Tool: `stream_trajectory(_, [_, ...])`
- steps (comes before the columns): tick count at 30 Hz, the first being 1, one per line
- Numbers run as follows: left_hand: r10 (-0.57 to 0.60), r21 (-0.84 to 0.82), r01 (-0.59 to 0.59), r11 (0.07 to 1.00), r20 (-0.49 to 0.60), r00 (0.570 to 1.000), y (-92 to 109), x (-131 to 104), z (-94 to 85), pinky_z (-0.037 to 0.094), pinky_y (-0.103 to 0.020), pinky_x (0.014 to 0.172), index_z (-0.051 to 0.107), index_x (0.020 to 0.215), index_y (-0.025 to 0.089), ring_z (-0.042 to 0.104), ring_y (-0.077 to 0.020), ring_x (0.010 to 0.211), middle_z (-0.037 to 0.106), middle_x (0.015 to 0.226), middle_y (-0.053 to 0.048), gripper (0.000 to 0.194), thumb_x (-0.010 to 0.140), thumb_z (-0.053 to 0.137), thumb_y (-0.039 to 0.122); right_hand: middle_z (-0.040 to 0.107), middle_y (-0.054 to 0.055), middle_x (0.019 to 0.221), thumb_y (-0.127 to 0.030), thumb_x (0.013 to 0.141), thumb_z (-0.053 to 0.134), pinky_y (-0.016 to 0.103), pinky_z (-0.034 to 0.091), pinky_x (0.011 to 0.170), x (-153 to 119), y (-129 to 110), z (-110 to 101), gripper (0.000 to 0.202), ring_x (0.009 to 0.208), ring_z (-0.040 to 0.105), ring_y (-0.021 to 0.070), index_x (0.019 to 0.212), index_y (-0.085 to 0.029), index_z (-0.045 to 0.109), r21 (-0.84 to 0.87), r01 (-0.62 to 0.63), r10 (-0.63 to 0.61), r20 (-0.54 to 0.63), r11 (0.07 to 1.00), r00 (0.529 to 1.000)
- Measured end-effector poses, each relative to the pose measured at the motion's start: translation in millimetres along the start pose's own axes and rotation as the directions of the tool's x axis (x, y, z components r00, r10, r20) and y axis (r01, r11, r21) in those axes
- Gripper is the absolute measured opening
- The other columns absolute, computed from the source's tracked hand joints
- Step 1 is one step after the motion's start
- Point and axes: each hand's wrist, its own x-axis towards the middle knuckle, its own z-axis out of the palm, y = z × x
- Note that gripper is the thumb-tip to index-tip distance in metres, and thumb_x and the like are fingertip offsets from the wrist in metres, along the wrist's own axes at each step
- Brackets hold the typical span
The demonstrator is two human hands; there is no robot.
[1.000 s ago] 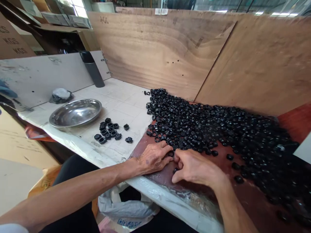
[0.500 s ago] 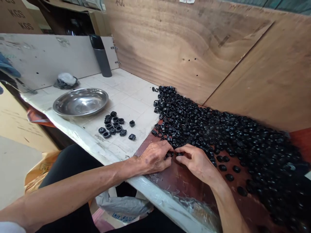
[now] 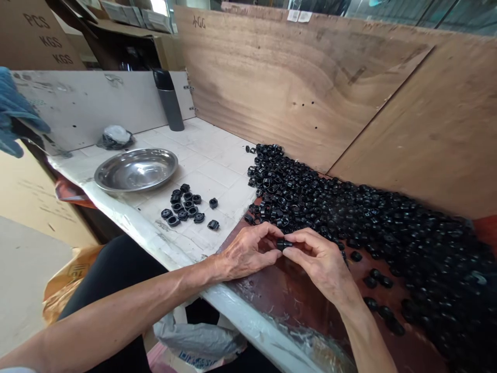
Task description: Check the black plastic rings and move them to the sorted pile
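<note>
My left hand (image 3: 252,252) and my right hand (image 3: 319,259) meet above the reddish-brown board (image 3: 289,292). Between their fingertips is a small black part (image 3: 282,244), pinched from both sides; whether it is one piece or two joined is hard to tell. Behind and to the right of my hands spreads a large heap of black ring-like parts (image 3: 373,223). Left of my hands, on the white surface, several black parts (image 3: 188,204) sit in a loose group, with two a little apart from it.
A shallow metal bowl (image 3: 135,171) rests on the white surface (image 3: 217,171) at the left. Behind it are a dark bottle (image 3: 171,106) and a small wrapped bundle (image 3: 115,137). Wooden panels (image 3: 295,88) close off the back. A blue cloth (image 3: 17,111) hangs at far left.
The fingertips of both hands have come together on a black part, now visible between them. Some loose parts by my right hand lie differently. The view has tilted slightly upward.
</note>
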Motion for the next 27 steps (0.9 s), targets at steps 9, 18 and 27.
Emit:
stream_trajectory(9, [0.114, 0.006, -0.114, 0.993, -0.058, 0.992, -4.7, 1.7, -1.0, 0.059, -0.031, 0.085, 0.068, 0.115, 0.018, 0.07, -0.0178, 0.093, 0.071, 0.108, -0.007, 0.026, 0.089, 0.069, 0.022, 0.069, 0.002, 0.102, -0.029, 0.09, 0.072, 0.025, 0.055, 0.078, -5.3, -5.3, 1.1, 0.013, 0.087, 0.066, 0.0162, 0.102, -0.025, 0.071, 0.011, 0.059, -0.059, -0.02, 0.998, 0.998])
stream_trajectory(18, [0.191, 0.029, -0.19, 0.981, -0.072, 0.979, -3.0, 3.6, -2.7, 0.059, -0.033, 0.087, 0.07, 0.112, 0.017, 0.071, -0.0195, 0.098, 0.072, 0.109, -0.01, 0.024, 0.089, 0.067, 0.018, 0.071, 0.005, 0.097, -0.036, 0.088, 0.075, 0.027, 0.059, 0.075, -4.3, -3.3, 4.5, 0.018, 0.083, 0.069, 0.0191, 0.099, -0.022, 0.072, 0.043, -0.003, 0.005, -0.054, 0.999, 0.999])
stream_trajectory(27, [0.237, 0.021, -0.236, 0.971, -0.078, 0.968, -1.1, 5.8, -5.7, 0.059, -0.034, 0.093, 0.07, 0.113, 0.015, 0.071, -0.0197, 0.102, 0.073, 0.109, -0.011, 0.023, 0.091, 0.069, 0.019, 0.069, 0.0, 0.073, -0.041, 0.099, 0.06, 0.026, 0.055, 0.062, -4.4, -5.2, 14.5, 0.019, 0.06, 0.068, 0.0159, 0.104, -0.024, 0.064, -0.152, 0.084, -0.102, -0.115, 0.985, 0.988])
